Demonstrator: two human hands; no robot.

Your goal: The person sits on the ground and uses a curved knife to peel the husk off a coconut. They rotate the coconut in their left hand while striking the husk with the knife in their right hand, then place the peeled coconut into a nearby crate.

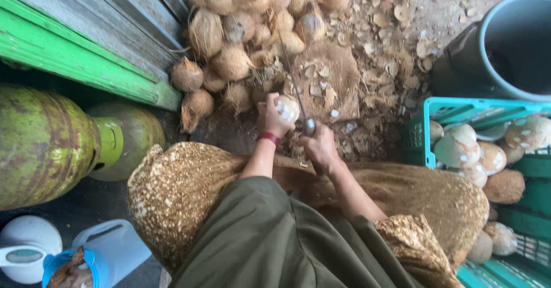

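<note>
Your left hand [272,116] has its grip clamped on a partly peeled coconut [287,108], held just above your lap over the littered floor [396,64]. Your right hand [318,147] has its grip closed on the handle of a long knife [298,96], the blade running up beside the coconut. Husked coconuts [229,35] are piled ahead; peeled ones fill the teal crate [427,133] at your right.

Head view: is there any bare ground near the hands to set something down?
Hardly. Shell chips litter the ground between the brown husked coconut pile and the grey round bin. The teal plastic crate is crowded with pale peeled coconuts. Barest is the dark strip below the green board.
</note>
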